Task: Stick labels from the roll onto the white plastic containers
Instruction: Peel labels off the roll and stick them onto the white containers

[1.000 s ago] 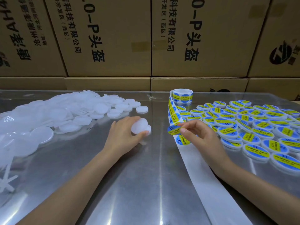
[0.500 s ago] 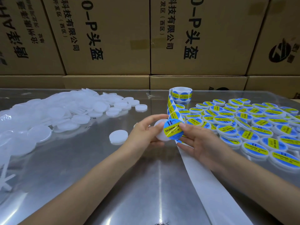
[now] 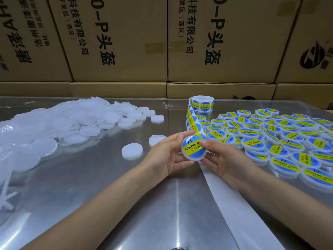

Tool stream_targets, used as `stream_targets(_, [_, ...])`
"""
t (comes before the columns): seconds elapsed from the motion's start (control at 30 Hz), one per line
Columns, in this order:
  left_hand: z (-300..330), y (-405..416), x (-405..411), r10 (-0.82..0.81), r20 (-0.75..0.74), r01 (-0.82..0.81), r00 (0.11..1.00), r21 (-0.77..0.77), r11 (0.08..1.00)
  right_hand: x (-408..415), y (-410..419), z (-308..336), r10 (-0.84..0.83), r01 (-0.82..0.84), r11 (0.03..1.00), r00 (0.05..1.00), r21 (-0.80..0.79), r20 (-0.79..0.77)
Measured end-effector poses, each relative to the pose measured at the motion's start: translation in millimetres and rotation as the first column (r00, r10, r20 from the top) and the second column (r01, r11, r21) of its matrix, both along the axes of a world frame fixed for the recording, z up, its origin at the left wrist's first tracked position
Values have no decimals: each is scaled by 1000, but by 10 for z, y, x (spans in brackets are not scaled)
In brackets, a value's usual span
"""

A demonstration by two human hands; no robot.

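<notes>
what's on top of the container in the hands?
A round blue-and-yellow label reading "SOLDERING PA…" covers the top of the held container. The right hand thumb hides the rest of the text; only the white rim shows below.

We see stacked brown cardboard boxes (image 3: 119,42) printed in black characters standing along the far edge of the shiny metal tabletop (image 3: 86,177), which reflects light near its left corner.
</notes>
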State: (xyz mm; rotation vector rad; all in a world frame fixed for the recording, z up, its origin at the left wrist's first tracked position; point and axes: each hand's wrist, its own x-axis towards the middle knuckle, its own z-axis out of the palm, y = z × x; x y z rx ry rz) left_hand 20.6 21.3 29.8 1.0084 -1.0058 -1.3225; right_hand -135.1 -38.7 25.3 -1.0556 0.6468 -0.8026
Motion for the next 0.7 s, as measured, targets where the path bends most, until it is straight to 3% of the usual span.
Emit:
stream_targets(0.27, [-10, -8, 7, -13, -44, 12, 999, -8, 1000, 13, -18, -14, -10, 10, 1000, 1000, 5, 28])
stream_targets(0.53, [-26, 9, -7, -21, 12, 21, 1000, -40, 999, -2, -23, -22, -18, 18, 1000, 998, -6, 64])
stream_targets(0.63, [-54, 11, -15, 2, 25, 0, 1000, -66, 998, 4, 1, -46, -62, 61, 993, 998, -98, -10])
stream_targets(0.7, [-61, 18, -26, 15, 15, -14, 1000, -86, 996, 25, 31, -63, -183, 147, 952, 977, -267, -114])
